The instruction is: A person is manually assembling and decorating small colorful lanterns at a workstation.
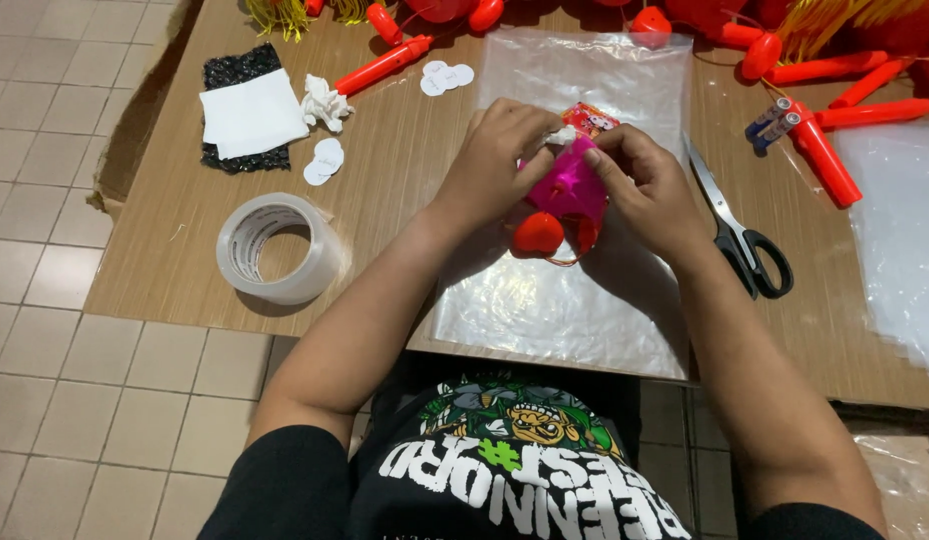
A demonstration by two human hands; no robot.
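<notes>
Both my hands hold a small pink lantern-like ornament (568, 187) above a clear plastic bag (555, 300) on the low wooden table (175, 240). My left hand (495, 160) grips its left side and pinches a bit of white material at its top. On its right side, my right hand (645, 185) presses with fingers and thumb. A red heart-shaped piece (538, 233) and a thin red loop hang under the ornament. A small printed red card (588, 119) shows just behind it.
A roll of clear tape (277, 248) lies at the left, black-handled scissors (737, 225) at the right. White paper on a black pad (250, 112), white round stickers (325, 160), red plastic sticks (825, 155) and more clear bags (900, 230) lie around. Tiled floor at left.
</notes>
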